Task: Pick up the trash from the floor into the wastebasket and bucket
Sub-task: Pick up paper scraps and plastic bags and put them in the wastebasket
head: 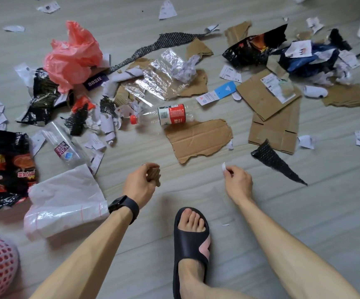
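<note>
left hand (pixel 139 182) grips cardboard scrap (pixel 155 175), right hand (pixel 237 180) pinches paper (pixel 223 167); bare floor (pixel 193 176) between.

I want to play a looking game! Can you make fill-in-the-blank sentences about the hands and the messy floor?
1. The left hand grips a crumpled, ____ cardboard scrap.
2. The right hand pinches a tiny ____ paper scrap.
3. The bottle with the red cap lies on its ____.
4. The foot wears a ____ slipper.
Missing words: brown; white; side; black.
</note>
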Available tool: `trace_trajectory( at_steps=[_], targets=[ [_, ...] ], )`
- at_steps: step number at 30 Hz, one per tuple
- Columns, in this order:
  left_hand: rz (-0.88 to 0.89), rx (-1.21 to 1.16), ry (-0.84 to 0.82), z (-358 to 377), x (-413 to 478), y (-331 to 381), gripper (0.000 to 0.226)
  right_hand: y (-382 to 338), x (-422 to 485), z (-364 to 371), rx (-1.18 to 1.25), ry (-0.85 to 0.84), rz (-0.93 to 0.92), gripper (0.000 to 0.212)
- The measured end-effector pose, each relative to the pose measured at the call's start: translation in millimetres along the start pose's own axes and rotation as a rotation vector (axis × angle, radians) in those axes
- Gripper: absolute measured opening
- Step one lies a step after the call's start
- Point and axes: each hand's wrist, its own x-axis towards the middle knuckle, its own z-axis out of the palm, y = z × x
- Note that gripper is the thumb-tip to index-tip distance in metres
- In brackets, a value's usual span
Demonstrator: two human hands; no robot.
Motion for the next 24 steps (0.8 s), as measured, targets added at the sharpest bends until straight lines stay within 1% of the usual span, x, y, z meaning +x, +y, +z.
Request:
trace_trajectory(
  at_steps=[3, 4, 7, 9, 11, 13, 15, 17, 19, 21, 22, 24],
  targets=[
    [0.013, -0.011, -0.029, 5.5, 4.1, 7.1, 0.030, -12.5, 31.0, -11.8, 0.082, 0.084, 0.024, 0.028],
    [0.021, -0.008, -0.036, 6.5, 5.7, 8.6, 0.029, -15.4, 42.9, -13.6, 0.075, 0.082, 0.018, 0.027],
    [0.043, 0.007, -0.042, 8.5, 8.7, 14.5, 0.025, -21.7, 78.1, -14.1, 0.049, 0.000, 0.024, 0.024],
    [0.066, 0.030, -0.042, 7.1, 10.8, 18.5, 0.024, -25.2, 92.4, -10.9, 0.023, -0.032, 0.025, 0.018],
    [0.080, 0.054, -0.042, 3.5, 12.6, 22.2, 0.023, -27.9, 95.7, -5.3, -0.061, -0.037, 0.009, 0.012],
    [0.094, 0.079, -0.038, -0.4, 13.7, 25.8, 0.020, -30.3, 90.6, -1.9, -0.096, -0.021, 0.035, 0.013],
    [0.104, 0.090, -0.037, -3.5, 13.4, 28.6, 0.019, -31.6, 81.1, -3.0, -0.090, -0.033, 0.109, 0.018],
    [0.106, 0.093, -0.040, -4.8, 11.7, 30.3, 0.019, -27.8, 70.9, -7.3, -0.077, -0.108, 0.164, 0.030],
    [0.110, 0.092, -0.041, -4.2, 8.6, 33.0, 0.020, -14.9, 59.1, -15.6, -0.010, -0.169, 0.203, 0.036],
    [0.116, 0.083, -0.047, -2.0, 5.4, 35.2, 0.020, 4.1, 47.4, -30.2, 0.099, -0.131, 0.239, 0.040],
    [0.118, 0.085, -0.053, -1.1, 3.8, 36.6, 0.019, 12.7, 44.3, -39.9, 0.160, -0.089, 0.264, 0.043],
    [0.129, 0.094, -0.055, 0.2, 1.2, 39.8, 0.019, 28.2, 47.5, -61.2, 0.209, -0.002, 0.309, 0.050]
  ],
)
